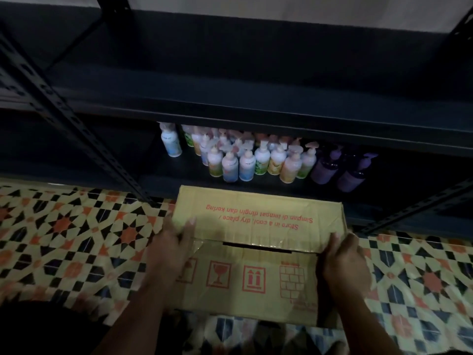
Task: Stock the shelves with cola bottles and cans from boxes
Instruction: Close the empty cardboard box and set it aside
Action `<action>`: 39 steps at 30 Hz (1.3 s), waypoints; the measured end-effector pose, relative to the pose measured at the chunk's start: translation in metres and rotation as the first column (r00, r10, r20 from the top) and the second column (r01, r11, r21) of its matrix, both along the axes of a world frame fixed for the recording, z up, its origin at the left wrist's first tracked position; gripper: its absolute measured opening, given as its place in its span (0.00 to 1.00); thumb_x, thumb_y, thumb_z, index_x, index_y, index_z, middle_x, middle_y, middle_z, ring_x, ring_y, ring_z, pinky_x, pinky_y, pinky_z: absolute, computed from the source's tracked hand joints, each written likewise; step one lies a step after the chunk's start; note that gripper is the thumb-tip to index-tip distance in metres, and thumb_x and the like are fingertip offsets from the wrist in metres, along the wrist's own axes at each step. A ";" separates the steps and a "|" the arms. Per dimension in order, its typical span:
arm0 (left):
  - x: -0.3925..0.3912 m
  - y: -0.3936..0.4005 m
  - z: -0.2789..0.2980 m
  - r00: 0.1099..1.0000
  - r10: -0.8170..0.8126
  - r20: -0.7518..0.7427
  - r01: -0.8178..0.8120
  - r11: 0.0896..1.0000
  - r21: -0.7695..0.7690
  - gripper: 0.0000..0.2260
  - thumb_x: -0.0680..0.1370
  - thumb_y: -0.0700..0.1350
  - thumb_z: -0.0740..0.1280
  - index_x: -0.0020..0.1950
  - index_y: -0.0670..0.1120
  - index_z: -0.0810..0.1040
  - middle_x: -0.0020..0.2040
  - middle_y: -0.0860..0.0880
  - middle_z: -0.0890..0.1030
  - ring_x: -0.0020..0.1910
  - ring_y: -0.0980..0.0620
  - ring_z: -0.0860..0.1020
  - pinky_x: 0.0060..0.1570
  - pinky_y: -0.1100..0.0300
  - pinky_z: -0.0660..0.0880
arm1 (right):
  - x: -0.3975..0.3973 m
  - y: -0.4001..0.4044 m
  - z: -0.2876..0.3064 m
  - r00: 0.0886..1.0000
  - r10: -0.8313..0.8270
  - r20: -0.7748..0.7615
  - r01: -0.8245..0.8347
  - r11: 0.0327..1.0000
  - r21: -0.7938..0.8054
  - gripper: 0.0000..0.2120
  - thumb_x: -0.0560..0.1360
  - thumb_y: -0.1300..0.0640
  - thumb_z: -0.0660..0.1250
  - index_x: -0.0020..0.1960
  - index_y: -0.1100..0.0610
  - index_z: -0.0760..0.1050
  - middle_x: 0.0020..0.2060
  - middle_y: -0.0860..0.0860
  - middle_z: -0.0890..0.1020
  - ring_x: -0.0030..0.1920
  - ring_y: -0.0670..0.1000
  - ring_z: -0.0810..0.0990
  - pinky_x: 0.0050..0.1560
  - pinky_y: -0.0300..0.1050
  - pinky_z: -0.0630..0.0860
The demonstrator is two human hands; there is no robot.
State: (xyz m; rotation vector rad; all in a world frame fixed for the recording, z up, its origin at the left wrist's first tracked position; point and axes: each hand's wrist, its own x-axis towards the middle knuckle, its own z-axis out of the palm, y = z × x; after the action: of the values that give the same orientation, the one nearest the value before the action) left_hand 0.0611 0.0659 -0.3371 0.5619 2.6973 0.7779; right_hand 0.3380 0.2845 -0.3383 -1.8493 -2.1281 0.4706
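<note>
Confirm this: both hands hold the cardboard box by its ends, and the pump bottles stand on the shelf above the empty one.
Not quite. The head view shows the pump bottles on the shelf below the empty shelf. The left hand and right hand do hold the cardboard box by its ends.

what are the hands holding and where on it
Both hands hold the cardboard box: left hand at its left end, right hand at its right end, near the top edge.
</note>
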 end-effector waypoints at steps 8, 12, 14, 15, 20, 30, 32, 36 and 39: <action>0.009 -0.002 0.081 0.977 0.088 0.195 -0.086 0.996 -0.018 0.21 0.82 0.64 0.58 0.63 0.48 0.67 0.51 0.42 0.84 0.52 0.37 0.82 0.46 0.52 0.75 | -0.013 0.000 0.082 0.995 -0.071 0.071 0.085 0.972 -0.220 0.22 0.83 0.39 0.51 0.60 0.58 0.66 0.54 0.63 0.77 0.52 0.65 0.79 0.48 0.54 0.72; 0.012 -0.016 0.154 0.964 0.138 0.225 -0.138 0.990 -0.018 0.23 0.82 0.62 0.61 0.66 0.45 0.68 0.52 0.40 0.84 0.52 0.36 0.83 0.49 0.49 0.78 | -0.014 -0.009 0.161 0.996 -0.077 0.037 0.084 0.967 -0.241 0.20 0.84 0.44 0.54 0.60 0.62 0.67 0.54 0.66 0.78 0.52 0.67 0.79 0.46 0.54 0.69; 0.015 -0.025 0.195 0.952 0.166 0.258 -0.169 0.986 -0.013 0.23 0.83 0.60 0.62 0.70 0.46 0.65 0.53 0.40 0.83 0.53 0.36 0.82 0.48 0.51 0.76 | -0.017 -0.017 0.205 0.997 -0.080 0.010 0.080 0.960 -0.267 0.19 0.84 0.47 0.55 0.59 0.64 0.67 0.54 0.67 0.78 0.53 0.68 0.79 0.45 0.53 0.67; 0.016 -0.029 0.215 0.942 0.184 0.280 -0.190 0.982 -0.005 0.23 0.83 0.59 0.62 0.72 0.47 0.64 0.55 0.40 0.83 0.54 0.36 0.82 0.49 0.51 0.76 | -0.018 -0.021 0.224 0.997 -0.084 0.001 0.081 0.957 -0.278 0.18 0.84 0.47 0.56 0.59 0.64 0.67 0.54 0.67 0.78 0.53 0.68 0.79 0.45 0.53 0.68; 0.021 -0.060 0.297 0.904 0.268 0.334 -0.287 0.958 0.009 0.19 0.83 0.55 0.64 0.67 0.44 0.71 0.52 0.43 0.84 0.49 0.42 0.82 0.44 0.56 0.74 | -0.031 -0.039 0.305 1.000 -0.017 0.026 0.023 0.968 -0.249 0.20 0.83 0.46 0.53 0.58 0.64 0.65 0.53 0.67 0.78 0.51 0.68 0.79 0.46 0.56 0.74; -0.014 -0.142 0.373 0.805 0.472 0.360 -0.503 0.864 -0.009 0.24 0.83 0.59 0.63 0.75 0.48 0.67 0.63 0.42 0.81 0.57 0.39 0.81 0.53 0.50 0.77 | -0.132 -0.079 0.395 0.966 0.230 0.120 -0.166 0.904 -0.395 0.15 0.83 0.49 0.57 0.56 0.61 0.63 0.59 0.65 0.73 0.61 0.68 0.75 0.54 0.56 0.71; -0.029 -0.169 0.379 0.744 0.547 0.384 -0.583 0.812 -0.029 0.26 0.82 0.59 0.64 0.76 0.47 0.67 0.64 0.40 0.81 0.61 0.36 0.79 0.57 0.49 0.74 | -0.164 -0.093 0.394 0.957 0.273 0.097 -0.222 0.906 -0.359 0.15 0.83 0.48 0.56 0.57 0.61 0.64 0.60 0.66 0.74 0.60 0.68 0.76 0.55 0.58 0.73; -0.059 -0.227 0.384 0.645 0.648 0.404 -0.704 0.710 -0.015 0.26 0.80 0.60 0.66 0.72 0.46 0.70 0.60 0.37 0.82 0.58 0.35 0.81 0.58 0.46 0.77 | -0.233 -0.129 0.390 0.887 0.443 0.133 -0.374 0.856 -0.357 0.22 0.83 0.46 0.56 0.68 0.61 0.61 0.62 0.64 0.74 0.61 0.66 0.76 0.57 0.59 0.75; -0.077 -0.270 0.383 0.580 0.707 0.405 -0.771 0.636 -0.005 0.31 0.76 0.67 0.62 0.70 0.46 0.71 0.57 0.37 0.83 0.55 0.35 0.81 0.54 0.45 0.77 | -0.288 -0.162 0.391 0.851 0.504 0.149 -0.430 0.831 -0.353 0.22 0.82 0.42 0.55 0.67 0.58 0.61 0.60 0.63 0.77 0.55 0.66 0.80 0.54 0.60 0.78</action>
State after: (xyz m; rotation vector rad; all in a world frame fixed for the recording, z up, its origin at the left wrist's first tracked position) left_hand -0.0160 -0.2038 0.0460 -0.7290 2.4366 1.1736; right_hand 0.0504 0.1222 0.0526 -1.5642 -2.8370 0.7621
